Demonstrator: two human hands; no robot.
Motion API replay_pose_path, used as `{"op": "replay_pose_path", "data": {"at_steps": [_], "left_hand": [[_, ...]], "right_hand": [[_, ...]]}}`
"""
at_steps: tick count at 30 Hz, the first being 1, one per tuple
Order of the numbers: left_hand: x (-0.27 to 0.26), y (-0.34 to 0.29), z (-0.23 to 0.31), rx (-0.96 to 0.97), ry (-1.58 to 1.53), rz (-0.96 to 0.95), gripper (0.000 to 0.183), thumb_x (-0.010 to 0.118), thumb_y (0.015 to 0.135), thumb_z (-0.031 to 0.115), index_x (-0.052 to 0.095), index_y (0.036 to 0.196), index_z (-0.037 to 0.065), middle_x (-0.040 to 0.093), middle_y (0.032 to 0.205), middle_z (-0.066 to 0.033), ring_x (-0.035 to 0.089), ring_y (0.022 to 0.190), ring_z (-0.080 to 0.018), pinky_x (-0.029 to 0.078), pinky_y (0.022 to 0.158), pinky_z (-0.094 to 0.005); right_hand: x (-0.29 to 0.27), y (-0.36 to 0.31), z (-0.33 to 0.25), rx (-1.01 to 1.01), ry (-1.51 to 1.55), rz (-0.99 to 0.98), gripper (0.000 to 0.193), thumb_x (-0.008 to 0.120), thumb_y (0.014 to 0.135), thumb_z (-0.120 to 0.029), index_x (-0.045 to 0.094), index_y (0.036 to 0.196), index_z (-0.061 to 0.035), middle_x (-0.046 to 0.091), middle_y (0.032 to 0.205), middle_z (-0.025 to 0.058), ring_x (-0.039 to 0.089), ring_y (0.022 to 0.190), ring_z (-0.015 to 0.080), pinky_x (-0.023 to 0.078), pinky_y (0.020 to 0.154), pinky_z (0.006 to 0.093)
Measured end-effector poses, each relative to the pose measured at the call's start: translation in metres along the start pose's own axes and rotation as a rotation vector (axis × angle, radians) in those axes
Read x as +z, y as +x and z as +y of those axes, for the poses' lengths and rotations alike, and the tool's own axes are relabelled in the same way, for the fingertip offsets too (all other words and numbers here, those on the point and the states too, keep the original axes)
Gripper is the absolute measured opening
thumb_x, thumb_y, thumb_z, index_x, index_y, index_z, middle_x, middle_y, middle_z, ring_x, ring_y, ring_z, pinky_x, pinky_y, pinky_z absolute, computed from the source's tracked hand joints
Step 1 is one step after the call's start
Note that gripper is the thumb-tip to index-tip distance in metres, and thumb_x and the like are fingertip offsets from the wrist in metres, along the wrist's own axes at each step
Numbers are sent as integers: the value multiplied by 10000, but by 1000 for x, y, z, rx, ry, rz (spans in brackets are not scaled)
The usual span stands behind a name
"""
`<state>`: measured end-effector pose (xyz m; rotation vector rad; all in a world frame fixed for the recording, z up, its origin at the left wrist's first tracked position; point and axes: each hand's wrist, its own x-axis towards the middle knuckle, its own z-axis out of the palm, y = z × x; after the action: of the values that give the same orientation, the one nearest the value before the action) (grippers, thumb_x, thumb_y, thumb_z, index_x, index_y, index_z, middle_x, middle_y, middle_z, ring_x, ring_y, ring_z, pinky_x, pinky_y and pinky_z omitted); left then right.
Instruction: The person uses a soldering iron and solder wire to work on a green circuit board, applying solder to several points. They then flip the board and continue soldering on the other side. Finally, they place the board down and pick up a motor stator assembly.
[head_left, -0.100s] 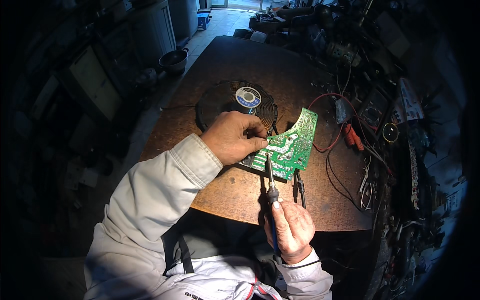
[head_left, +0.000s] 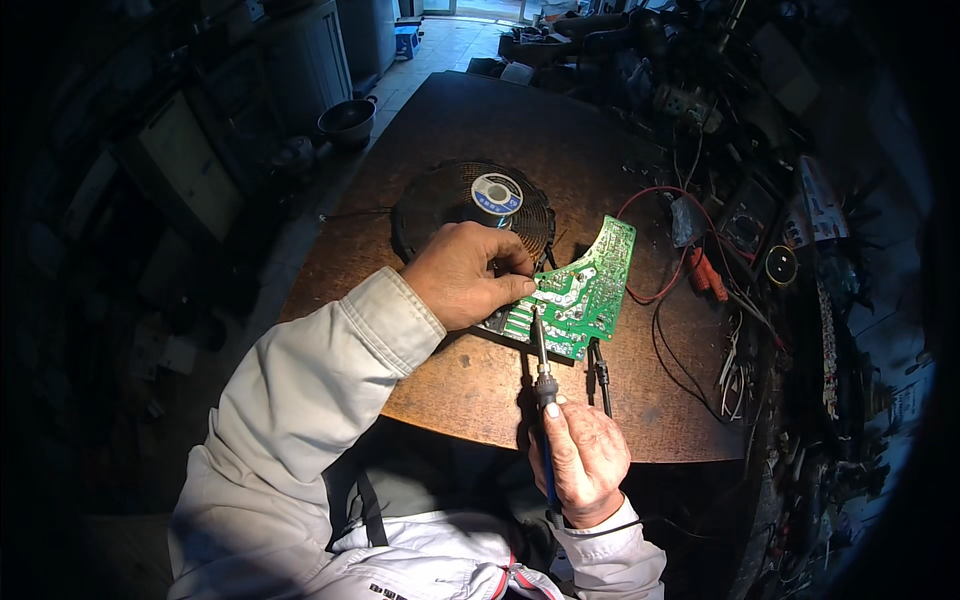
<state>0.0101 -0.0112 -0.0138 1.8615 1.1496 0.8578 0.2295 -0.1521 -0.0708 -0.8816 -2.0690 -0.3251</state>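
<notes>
A workshop, shown by soldering iron (head_left: 543, 362), circuit board (head_left: 600, 285), multimeter (head_left: 744, 222).

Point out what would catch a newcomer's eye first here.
Probably the bright green circuit board on the lit near half of the table, with the soldering iron in the right hand angled up to it. Next, the white-and-blue spool on the dark round coil, beyond the left hand. Red clips stand out farther right.
</notes>
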Motion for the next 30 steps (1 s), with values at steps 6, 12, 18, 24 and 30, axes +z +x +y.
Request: {"op": "replay_pose_path", "data": {"at_steps": [6, 12, 18, 24, 30], "left_hand": [[-1, -1, 2, -8, 1, -5, 195, 814, 877, 105, 762, 1006, -32, 757, 884, -119, 699, 819, -157, 571, 766, -326], [0, 0, 0, 9, 21, 5, 194, 815, 871, 152, 768, 985, 3, 784, 895, -146, 765, 832, -221, 596, 786, -356], [0, 0, 0, -2, 32, -1, 196, 819, 871, 143, 769, 992, -4, 779, 896, -137, 747, 828, -203, 591, 780, -347], [1, 0, 0, -1, 29, 1, 198, 821, 873, 130, 770, 1000, -13, 772, 891, -130, 729, 822, -186, 585, 773, -339], [0, 1, -1, -8, 40, -4, 205, 820, 872, 150, 771, 999, -3, 780, 902, -140, 751, 838, -209, 594, 792, -351]], "right_hand": [[-1, 0, 0, 2, -12, -16, 375, 834, 798, -25, 709, 1145, 42, 716, 932, 185, 749, 781, 298, 627, 701, 396], [1, -1, 0, -1, -13, 0, 377, 834, 797, -21, 708, 1147, 44, 717, 930, 186, 750, 780, 294, 623, 695, 390], [1, -1, 0, -7, -20, -6, 388, 832, 798, -22, 702, 1158, 48, 719, 940, 192, 749, 779, 297, 622, 690, 387], [0, 0, 0, -9, -20, -1, 391, 832, 801, -27, 701, 1162, 49, 721, 945, 193, 749, 783, 296, 621, 686, 387], [2, -2, 0, -7, -23, 2, 379, 836, 798, -34, 707, 1147, 40, 721, 935, 185, 749, 780, 292, 623, 691, 387]]}}
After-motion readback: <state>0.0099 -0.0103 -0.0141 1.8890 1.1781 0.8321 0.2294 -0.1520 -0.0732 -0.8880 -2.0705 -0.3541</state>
